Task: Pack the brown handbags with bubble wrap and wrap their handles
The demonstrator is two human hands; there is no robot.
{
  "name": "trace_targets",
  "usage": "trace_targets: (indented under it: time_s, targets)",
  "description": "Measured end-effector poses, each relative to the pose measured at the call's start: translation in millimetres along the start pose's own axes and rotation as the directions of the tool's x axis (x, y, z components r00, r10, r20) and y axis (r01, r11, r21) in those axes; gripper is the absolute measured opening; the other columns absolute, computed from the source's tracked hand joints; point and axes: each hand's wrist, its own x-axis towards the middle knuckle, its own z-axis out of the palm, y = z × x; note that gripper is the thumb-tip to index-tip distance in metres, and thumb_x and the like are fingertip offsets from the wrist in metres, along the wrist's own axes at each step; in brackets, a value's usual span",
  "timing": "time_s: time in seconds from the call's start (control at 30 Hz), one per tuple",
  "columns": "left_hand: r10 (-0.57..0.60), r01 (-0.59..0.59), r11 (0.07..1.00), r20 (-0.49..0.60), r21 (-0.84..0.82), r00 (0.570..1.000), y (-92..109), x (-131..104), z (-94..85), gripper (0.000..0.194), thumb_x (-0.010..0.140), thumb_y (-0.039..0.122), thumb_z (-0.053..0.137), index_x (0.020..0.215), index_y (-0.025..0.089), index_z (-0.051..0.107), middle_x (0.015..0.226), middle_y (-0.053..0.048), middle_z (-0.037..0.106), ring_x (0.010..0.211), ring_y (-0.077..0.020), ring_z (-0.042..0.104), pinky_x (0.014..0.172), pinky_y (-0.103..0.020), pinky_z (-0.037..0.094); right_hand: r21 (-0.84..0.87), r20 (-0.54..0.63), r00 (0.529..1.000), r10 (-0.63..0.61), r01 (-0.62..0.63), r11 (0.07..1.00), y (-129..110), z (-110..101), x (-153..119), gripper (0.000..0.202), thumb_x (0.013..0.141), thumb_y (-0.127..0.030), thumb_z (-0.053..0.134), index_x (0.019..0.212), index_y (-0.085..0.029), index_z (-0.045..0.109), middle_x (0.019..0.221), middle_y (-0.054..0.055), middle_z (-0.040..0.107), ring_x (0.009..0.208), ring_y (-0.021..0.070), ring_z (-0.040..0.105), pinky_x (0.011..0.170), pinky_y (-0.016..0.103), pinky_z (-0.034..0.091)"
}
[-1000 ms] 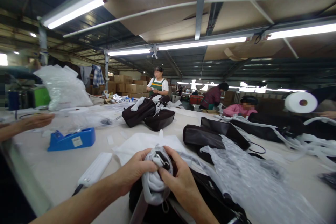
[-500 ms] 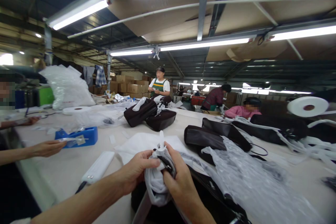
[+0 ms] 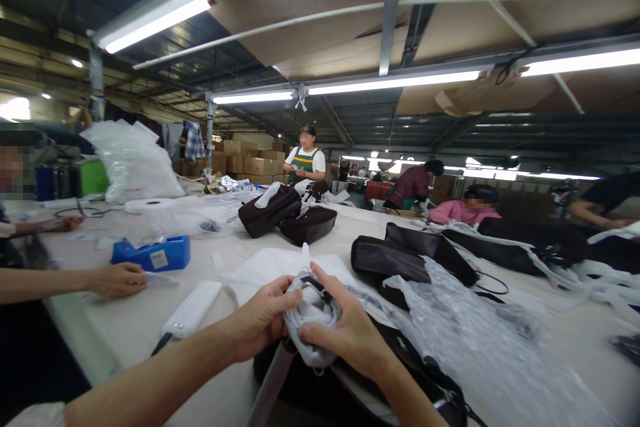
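A roll of pale wrapping with dark strap parts inside (image 3: pixel 314 320) is held between both hands in the lower middle of the view. My left hand (image 3: pixel 265 313) grips its left side, thumb across the top. My right hand (image 3: pixel 345 330) wraps round its right side, thumb on the front. Below lies a dark bag (image 3: pixel 300 390), partly hidden by the hands, with a grey strap (image 3: pixel 273 380) running down from it. White sheet material (image 3: pixel 260 270) is spread just behind the roll.
A blue tape dispenser (image 3: pixel 175 253) and white power strip (image 3: pixel 193 309) lie left, near a co-worker's hand (image 3: pixel 117 280). Dark bags (image 3: pixel 267 211) stand further back; others (image 3: pixel 390 260) lie right, beside clear plastic wrap (image 3: pixel 480 340). Several people are around the table (image 3: pixel 215 340).
The roll has turned in my hands, showing more of its coiled face. At left, the co-worker's hand has moved off the tape dispenser, holding a clear strip. A person's arm has appeared at far right.
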Motion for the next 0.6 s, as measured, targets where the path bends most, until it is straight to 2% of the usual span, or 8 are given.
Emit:
trace_targets:
  time_s: [0.1,0.13,0.2,0.27,0.37,0.43,0.5,0.6]
  targets:
    - [0.097,-0.134,0.904,0.111,0.406,0.989,14,-10,3.3,0.034,0.087,0.046,0.063,0.107,0.018,0.059,0.105,-0.007,0.066,0.093,-0.0218,0.063,0.084,-0.034,0.05,0.247,0.082,0.991,0.105,-0.122,0.961,10,-19,1,0.1,0.058,-0.033,0.085,0.147,-0.019,0.042,0.116,0.006,0.067,0.102,0.0262,0.062,0.1,0.044,0.044]
    - [0.147,-0.216,0.782,0.164,0.584,0.975,20,-14,5.0,0.028,0.091,0.041,0.056,0.107,0.018,0.059,0.107,-0.007,0.065,0.098,-0.0236,0.061,0.088,-0.037,0.048,0.315,0.109,0.988,0.114,-0.143,0.938,12,-26,0,0.102,0.056,-0.035,0.087,0.147,-0.02,0.042,0.116,0.005,0.067,0.1,0.0256,0.062,0.1,0.043,0.044]
    - [0.182,-0.354,0.411,0.305,0.84,0.935,29,-21,7.8,0.021,0.094,0.027,0.045,0.106,0.018,0.059,0.108,-0.007,0.064,0.102,-0.0251,0.058,0.093,-0.04,0.043,0.36,0.143,0.987,0.079,-0.126,0.925,16,-37,0,0.107,0.052,-0.037,0.09,0.147,-0.023,0.042,0.122,0.004,0.065,0.104,0.0254,0.061,0.102,0.041,0.042]
    - [0.118,-0.415,0.063,0.406,0.908,0.906,32,-24,8.7,0.018,0.089,0.019,0.047,0.101,0.019,0.06,0.104,-0.008,0.065,0.101,-0.0261,0.056,0.095,-0.043,0.039,0.273,0.146,0.989,0.029,-0.069,0.96,17,-46,3,0.106,0.054,-0.035,0.09,0.148,-0.025,0.041,0.128,0.003,0.061,0.11,0.0255,0.059,0.105,0.041,0.041]
    - [-0.009,-0.463,-0.222,0.473,0.858,0.881,24,-22,6.6,0.014,0.077,0.021,0.067,0.089,0.019,0.059,0.096,-0.006,0.066,0.1,-0.0282,0.054,0.091,-0.044,0.037,-0.113,0.146,0.982,-0.121,0.138,0.984,21,-52,10,0.096,0.063,-0.021,0.084,0.148,-0.025,0.04,0.134,0.006,0.056,0.119,0.0257,0.056,0.107,0.041,0.041]
    - [-0.039,-0.508,-0.267,0.517,0.819,0.855,18,-18,3.7,0.023,0.069,0.021,0.077,0.081,0.02,0.058,0.09,-0.003,0.066,0.101,-0.0274,0.053,0.09,-0.042,0.036,-0.442,0.2,0.941,-0.272,0.335,0.832,32,-49,11,0.088,0.07,-0.01,0.075,0.148,-0.027,0.04,0.136,0.009,0.053,0.123,0.0266,0.054,0.107,0.042,0.043]
    - [-0.022,-0.55,-0.228,0.56,0.804,0.828,14,-15,0.2,0.024,0.07,0.019,0.08,0.078,0.02,0.058,0.086,0.0,0.066,0.099,-0.0242,0.053,0.087,-0.038,0.035,-0.682,0.301,0.861,-0.41,0.495,0.539,48,-42,7,0.077,0.078,-0.004,0.063,0.148,-0.029,0.041,0.14,0.014,0.05,0.122,0.0281,0.055,0.101,0.043,0.049]
    - [0.031,-0.594,-0.135,0.602,0.793,0.798,13,-15,-5.6,0.019,0.077,0.019,0.077,0.083,0.022,0.059,0.086,0.001,0.066,0.097,-0.0208,0.054,0.086,-0.036,0.036,-0.783,0.419,0.721,-0.551,0.594,0.182,72,-29,-7,0.06,0.089,-0.003,0.045,0.145,-0.026,0.043,0.145,0.02,0.045,0.115,0.0264,0.06,0.087,0.038,0.056]
